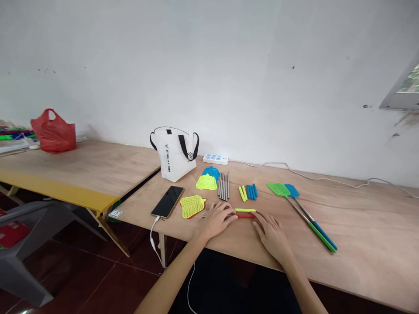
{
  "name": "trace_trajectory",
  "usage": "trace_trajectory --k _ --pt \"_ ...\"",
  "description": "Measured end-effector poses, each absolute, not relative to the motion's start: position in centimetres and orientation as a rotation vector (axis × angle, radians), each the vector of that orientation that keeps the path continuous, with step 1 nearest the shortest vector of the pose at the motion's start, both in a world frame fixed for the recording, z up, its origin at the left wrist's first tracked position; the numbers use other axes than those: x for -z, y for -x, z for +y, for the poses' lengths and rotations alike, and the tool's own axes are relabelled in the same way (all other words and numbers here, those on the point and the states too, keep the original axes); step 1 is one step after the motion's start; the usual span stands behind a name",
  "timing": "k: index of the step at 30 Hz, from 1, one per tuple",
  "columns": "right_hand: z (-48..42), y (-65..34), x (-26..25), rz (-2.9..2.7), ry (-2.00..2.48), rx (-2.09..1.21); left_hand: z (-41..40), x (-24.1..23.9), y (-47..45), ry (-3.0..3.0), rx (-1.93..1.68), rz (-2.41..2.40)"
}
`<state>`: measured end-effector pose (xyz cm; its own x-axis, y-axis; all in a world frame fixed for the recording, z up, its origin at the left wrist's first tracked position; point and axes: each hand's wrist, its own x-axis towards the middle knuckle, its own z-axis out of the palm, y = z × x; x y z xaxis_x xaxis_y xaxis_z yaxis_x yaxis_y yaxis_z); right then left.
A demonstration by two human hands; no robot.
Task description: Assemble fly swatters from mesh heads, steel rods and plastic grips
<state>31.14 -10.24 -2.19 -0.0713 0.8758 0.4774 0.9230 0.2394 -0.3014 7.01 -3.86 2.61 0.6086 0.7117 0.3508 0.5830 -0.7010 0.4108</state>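
A white bag (175,159) with black handles (182,147) stands near the wall (229,78). A white power strip (215,159) is to its right. A black phone (167,201) lies in front, with a white cord (152,242) plugged in. Far left, a red bag (54,133) sits on another table (108,159). A gray chair (62,218) is below.

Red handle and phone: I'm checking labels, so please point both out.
Red handle (245,215): head view, middle of its visible length.
Phone (167,202): head view, middle of its dark screen.
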Motion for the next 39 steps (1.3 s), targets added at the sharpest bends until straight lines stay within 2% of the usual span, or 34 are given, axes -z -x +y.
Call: trace_trajectory --k 14,21,31,35,39 --pt "-10.4 -32.6 2.1 -2.021 1.579 -0.04 -3.6 -2.0 -7.0 -2.622 -0.678 0.925" --pt "-10.6 -32.2 2.3 -1.998 1.603 0.096 -3.7 -2.3 -7.2 -2.57 -0.739 0.822" --pt "-10.7 -32.0 2.1 -1.994 1.613 0.108 -3.5 -2.6 -7.0 -2.581 -0.755 0.802" --pt "-10.5 -32.4 2.5 -1.935 1.669 0.154 -2.7 -4.6 -4.1 -2.584 -0.782 0.956" --pt "-10.4 -32.5 2.9 -1.918 1.709 0.176 -1.2 -5.1 0.3 -2.504 -0.757 1.303"
